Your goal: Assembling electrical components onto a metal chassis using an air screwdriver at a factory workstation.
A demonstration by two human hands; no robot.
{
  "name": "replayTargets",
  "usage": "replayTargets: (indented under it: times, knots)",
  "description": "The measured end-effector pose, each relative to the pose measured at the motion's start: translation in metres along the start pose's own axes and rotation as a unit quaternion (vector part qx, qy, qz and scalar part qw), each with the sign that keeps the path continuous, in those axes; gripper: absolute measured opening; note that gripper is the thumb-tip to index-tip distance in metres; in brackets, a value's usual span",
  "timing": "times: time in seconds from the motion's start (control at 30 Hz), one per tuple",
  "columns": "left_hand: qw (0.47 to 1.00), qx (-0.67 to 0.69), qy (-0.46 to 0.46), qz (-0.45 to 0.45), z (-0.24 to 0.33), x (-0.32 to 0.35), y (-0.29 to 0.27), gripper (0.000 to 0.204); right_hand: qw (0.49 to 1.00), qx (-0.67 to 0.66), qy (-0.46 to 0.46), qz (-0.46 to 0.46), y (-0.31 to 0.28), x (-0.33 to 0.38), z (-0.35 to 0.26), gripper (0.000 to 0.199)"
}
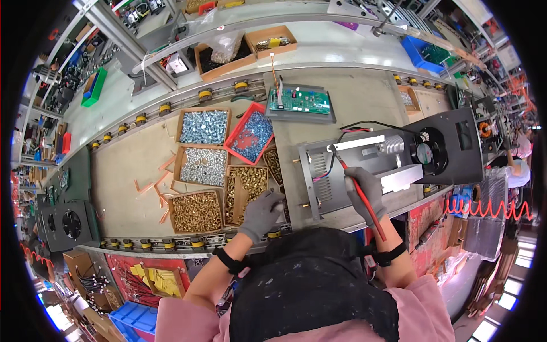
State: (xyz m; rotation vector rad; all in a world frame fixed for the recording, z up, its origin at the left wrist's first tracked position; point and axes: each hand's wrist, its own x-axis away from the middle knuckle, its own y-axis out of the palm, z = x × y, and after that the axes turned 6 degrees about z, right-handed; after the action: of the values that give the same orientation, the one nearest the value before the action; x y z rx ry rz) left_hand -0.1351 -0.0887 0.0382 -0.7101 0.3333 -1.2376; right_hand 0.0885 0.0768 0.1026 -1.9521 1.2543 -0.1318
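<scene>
My right hand (364,191), in a grey glove, is closed round a long, slim, red-handled hand tool (367,206). The tool's far end reaches over an open grey metal chassis (354,196), near a white bar and some wires. A black fan (428,153) is fitted in the chassis's dark end panel. My left hand (263,215), also gloved, is at the near edge of a cardboard box of brass fasteners (250,179). Its fingers are curled together; anything between them is too small or hidden to make out.
Boxes of silver fasteners (203,165), bluish fasteners (202,126) and brass pieces (196,212) stand left, beside a red tray (232,137). Behind the chassis lies a green circuit board (307,101) on a grey plate. Copper strips (149,187) and another fan panel (65,225) are further left.
</scene>
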Motion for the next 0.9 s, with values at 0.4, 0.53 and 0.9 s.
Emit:
replayTargets:
  times: [0.4, 0.53, 0.9]
  knots:
    - [0.991, -0.003, -0.113, 0.075, -0.028, 0.048, -0.015, 0.022, 0.982, -0.147, 0.118, -0.004, -0.026, -0.023, 0.005, 0.01]
    - [0.976, 0.0, -0.189, 0.108, -0.048, 0.074, -0.033, 0.023, 0.978, -0.16, 0.126, -0.041, -0.01, -0.03, -0.004, 0.011]
    - [0.907, -0.135, -0.306, 0.257, -0.259, 0.122, -0.225, 0.031, 0.987, -0.006, 0.156, 0.035, -0.022, -0.058, -0.046, 0.027]
